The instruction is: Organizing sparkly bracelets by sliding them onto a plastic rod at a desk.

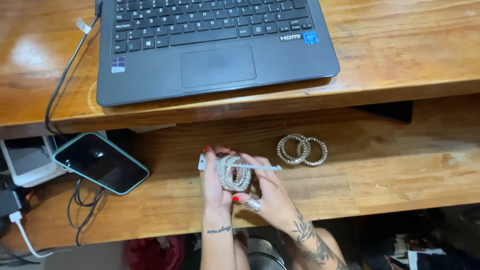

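My left hand (212, 182) and my right hand (270, 195) meet over the lower wooden shelf (390, 175). Together they hold a stack of sparkly silver bangles (233, 173) upright between the fingers. A thin white plastic strip (255, 167) with a small white tag (201, 162) at its left end runs across the stack, pinched by both hands. To the right, two more silver bangles (302, 149) lie flat on the shelf, overlapping each other.
A dark grey laptop (215, 45) sits open on the upper wooden desk (400, 45). A phone in a teal case (100, 162) lies at the shelf's left, over black cables (82, 210). White devices and a white cable (22, 235) sit far left.
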